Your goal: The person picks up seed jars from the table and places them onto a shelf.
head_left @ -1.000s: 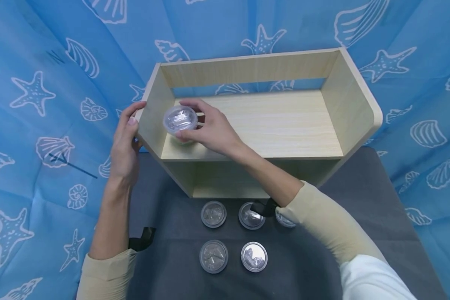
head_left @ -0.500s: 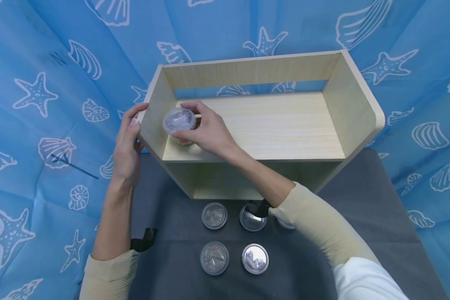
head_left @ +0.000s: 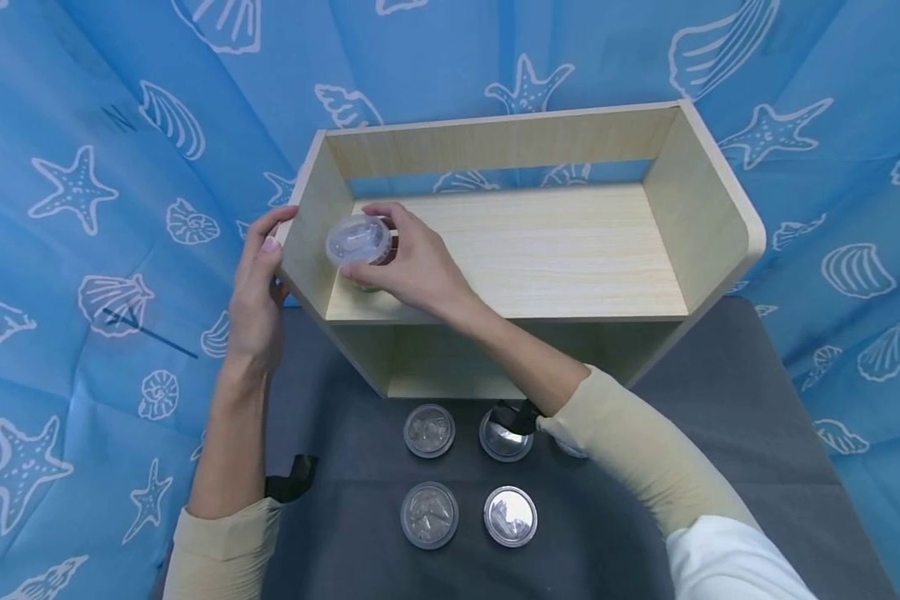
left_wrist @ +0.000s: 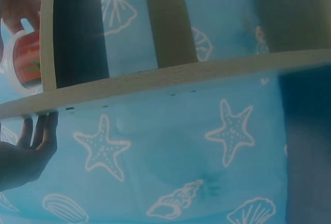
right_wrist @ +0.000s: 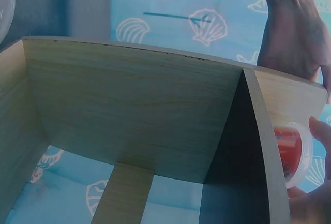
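In the head view, my right hand [head_left: 420,262] holds a round plastic tub [head_left: 358,240] by its sides, thumb in front and fingers behind. The tub has a translucent lid and stands roughly upright at the left end of the upper shelf of a wooden shelf unit [head_left: 555,242]. Its red label shows in the right wrist view, where the tub [right_wrist: 290,154] is close to the shelf board; whether its base touches cannot be told. My left hand [head_left: 253,292] rests against the unit's left side panel. In the left wrist view its fingers [left_wrist: 39,133] press that panel's outer face.
Several lidded tubs [head_left: 429,514] stand on the dark grey tabletop [head_left: 585,533] in front of the unit. The unit has an open lower compartment [head_left: 450,358]. A blue curtain [head_left: 435,50] with seashell prints hangs behind and at both sides.
My right hand and forearm have shifted slightly left, still holding the tub, which stays at nearly the same spot. My left hand keeps its place on the panel.
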### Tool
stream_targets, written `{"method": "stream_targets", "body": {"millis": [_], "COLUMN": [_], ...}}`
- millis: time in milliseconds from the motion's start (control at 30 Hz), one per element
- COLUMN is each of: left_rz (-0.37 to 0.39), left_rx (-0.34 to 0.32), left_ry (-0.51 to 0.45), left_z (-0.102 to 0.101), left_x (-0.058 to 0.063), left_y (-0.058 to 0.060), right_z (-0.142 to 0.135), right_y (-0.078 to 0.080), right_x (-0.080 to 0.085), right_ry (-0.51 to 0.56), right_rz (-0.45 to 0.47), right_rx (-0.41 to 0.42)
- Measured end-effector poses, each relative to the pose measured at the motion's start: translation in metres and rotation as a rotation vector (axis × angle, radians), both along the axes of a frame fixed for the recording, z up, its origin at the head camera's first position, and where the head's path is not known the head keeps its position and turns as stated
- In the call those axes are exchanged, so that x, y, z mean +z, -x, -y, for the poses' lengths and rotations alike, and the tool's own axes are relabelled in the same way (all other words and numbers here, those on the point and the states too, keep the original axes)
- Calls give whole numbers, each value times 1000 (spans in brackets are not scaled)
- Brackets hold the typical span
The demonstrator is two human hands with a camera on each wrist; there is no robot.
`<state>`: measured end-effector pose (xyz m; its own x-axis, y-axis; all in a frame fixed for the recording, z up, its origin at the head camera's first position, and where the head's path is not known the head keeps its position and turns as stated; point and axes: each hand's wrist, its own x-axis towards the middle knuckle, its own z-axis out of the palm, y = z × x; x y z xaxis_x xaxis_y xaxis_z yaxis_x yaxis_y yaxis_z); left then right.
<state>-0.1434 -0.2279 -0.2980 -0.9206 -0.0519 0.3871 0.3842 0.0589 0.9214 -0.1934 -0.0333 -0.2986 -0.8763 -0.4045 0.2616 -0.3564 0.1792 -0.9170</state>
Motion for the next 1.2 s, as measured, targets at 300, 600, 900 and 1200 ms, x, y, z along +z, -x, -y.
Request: {"method": "stream_targets", "body": {"millis": [300, 600, 900, 1200], "left_rz": [-12, 1, 52, 69], "left_rx": [12, 35, 96, 136], "left_ry": [-4, -26, -29, -35], "left_z": [0, -2, -5, -8], "left_x": [-2, 0, 8, 10], "left_y": [1, 1, -1, -3], "right_z": [-11, -35, -65, -94], "right_y": [-2, -10, -20, -39], "right_x": [-1, 1, 3, -3], "right_ry": [-15, 25, 76, 116], "right_rz": [14, 39, 64, 53], "right_rx": [14, -20, -31, -20]}}
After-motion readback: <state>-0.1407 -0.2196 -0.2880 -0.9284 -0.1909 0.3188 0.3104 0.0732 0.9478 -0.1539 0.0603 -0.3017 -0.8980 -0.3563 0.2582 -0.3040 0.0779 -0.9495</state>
